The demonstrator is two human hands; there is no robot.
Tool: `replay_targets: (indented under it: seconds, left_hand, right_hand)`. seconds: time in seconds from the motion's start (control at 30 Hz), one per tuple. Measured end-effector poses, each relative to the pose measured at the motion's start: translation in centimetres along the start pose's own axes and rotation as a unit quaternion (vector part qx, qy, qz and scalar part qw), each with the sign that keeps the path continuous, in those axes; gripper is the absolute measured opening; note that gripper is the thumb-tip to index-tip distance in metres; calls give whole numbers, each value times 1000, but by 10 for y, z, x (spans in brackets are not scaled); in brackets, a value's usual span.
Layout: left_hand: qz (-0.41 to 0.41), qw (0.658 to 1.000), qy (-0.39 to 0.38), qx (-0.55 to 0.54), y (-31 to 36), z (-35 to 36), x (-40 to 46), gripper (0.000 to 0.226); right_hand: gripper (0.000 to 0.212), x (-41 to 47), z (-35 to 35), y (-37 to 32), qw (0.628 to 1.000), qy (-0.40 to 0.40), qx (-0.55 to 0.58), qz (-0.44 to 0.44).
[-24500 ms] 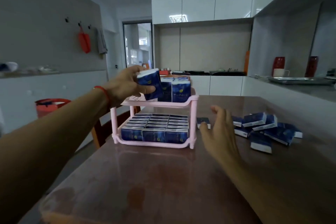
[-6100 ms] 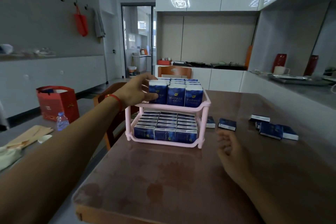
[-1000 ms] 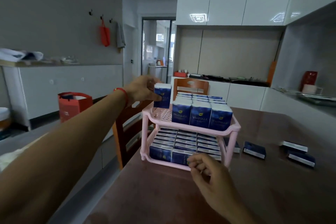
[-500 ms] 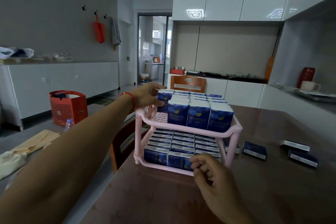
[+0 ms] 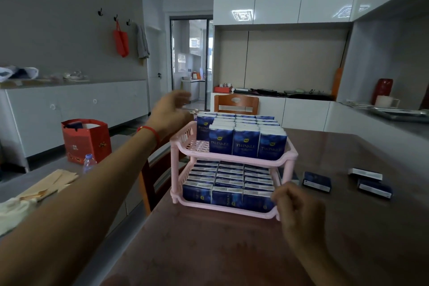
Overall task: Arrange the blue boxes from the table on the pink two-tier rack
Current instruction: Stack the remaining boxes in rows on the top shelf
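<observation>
The pink two-tier rack (image 5: pixel 234 160) stands near the left edge of the brown table (image 5: pixel 232 246). Its upper tier holds several upright blue boxes (image 5: pixel 245 144) in rows, with a bare strip at the left end. Its lower tier is packed with more blue boxes (image 5: pixel 226 195). My left hand (image 5: pixel 169 112) hovers just left of the upper tier, blurred, fingers spread and holding nothing. My right hand (image 5: pixel 294 199) curls around the rack's front right post at the lower tier. Three loose blue boxes (image 5: pixel 316 181) lie flat on the table to the right.
A wooden chair (image 5: pixel 235 104) stands behind the rack and another chair (image 5: pixel 153 176) at the table's left side. A red gift bag (image 5: pixel 84 139) and a water bottle (image 5: pixel 89 165) sit on the floor at left. A counter with a red vase (image 5: pixel 384 89) runs along the right.
My left hand has let go of the box it set at the upper tier's left and has drawn back, empty. My right hand still holds the rack's front right corner.
</observation>
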State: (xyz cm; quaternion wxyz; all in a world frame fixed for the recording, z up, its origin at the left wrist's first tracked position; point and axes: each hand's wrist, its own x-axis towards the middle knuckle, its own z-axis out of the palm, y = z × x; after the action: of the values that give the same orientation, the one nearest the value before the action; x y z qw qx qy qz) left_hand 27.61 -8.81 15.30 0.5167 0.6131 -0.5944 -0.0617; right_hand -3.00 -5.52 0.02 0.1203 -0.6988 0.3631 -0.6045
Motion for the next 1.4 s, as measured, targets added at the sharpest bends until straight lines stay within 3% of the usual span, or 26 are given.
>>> replay_targets:
  seconds: [0.1,0.17,0.27,0.33,0.4,0.5,0.6,0.67,0.77,0.9,1.03,1.13,1.23,1.33,1.4]
  left_hand:
    - [151,955,253,37,19,-3,-55,29]
    - [237,929,283,20,40,6,-102,29]
    - [337,923,183,-14,69,44,-166,16]
    - [370,928,43,-13,79,81,-196,14]
    - [379,921,-79,36,82,123,-210,23]
    - [323,929,-165,72,81,181,-210,35]
    - [258,943,-201,62,75,220,-204,39]
    - [219,949,-225,35,67,231,-204,38]
    - [178,954,-243,-7,56,232,-201,36]
    - [110,967,-226,-48,49,228,-198,34]
    - [95,969,-220,-64,52,223,-203,36]
    - [88,971,-210,-77,52,218,-205,37]
    - [76,974,-195,-88,53,214,-206,34]
    - [49,975,-190,-102,54,213,-206,25]
    - [36,977,-180,-109,57,214,-208,32]
  right_hand:
    - [34,7,-9,11,992,75,-13,96]
    - [32,11,-16,20,978,120,-27,169]
    - [27,23,-28,42,943,152,-49,291]
    - [18,33,-36,66,917,110,-77,375]
    - [36,41,-46,96,902,39,-136,407]
    - [45,48,-62,142,907,-54,-219,356]
    - [46,54,-72,136,896,-136,-341,252]
    - [59,54,-71,132,887,-198,-374,183]
    - [68,58,-67,132,875,-250,-366,193]
    - [68,57,-64,139,862,-238,-408,183]
    - [66,55,-68,137,851,-212,-441,191]
    - [47,54,-70,137,858,-195,-436,189]
    - [23,57,-76,129,901,-123,-363,206]
    - [32,65,-94,109,950,-63,-132,275]
    - [34,62,-103,91,948,-109,5,298]
